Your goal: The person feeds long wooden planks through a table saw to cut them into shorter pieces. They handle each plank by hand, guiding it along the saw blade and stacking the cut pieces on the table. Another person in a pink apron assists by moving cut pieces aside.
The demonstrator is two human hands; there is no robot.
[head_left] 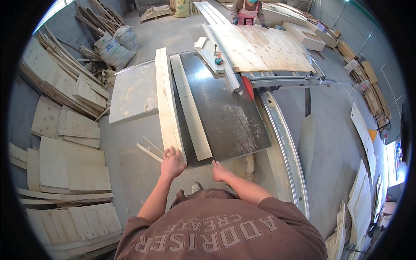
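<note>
My left hand [173, 164] is closed over the near end of a long pale wooden board [168, 104], which lies in a narrow stack along the left edge of the dark machine table [225, 108]. Its fingertips rest on the top face. My right hand [221, 171] is just off the table's near edge, its fingers curled together with nothing visible in them. Closest to it is the near end of a second, narrow wooden strip [193, 110], which lies lengthwise on the table. A small gap separates that hand from the strip.
A red guard [248, 88] stands beside a large plywood sheet [264, 47]. A green-and-red power tool [218, 60] lies on a pale panel. A co-worker [248, 13] stands at the sheet's far edge. Plywood offcuts [71, 164] are stacked at left; thin offcuts [149, 152] lie on the floor.
</note>
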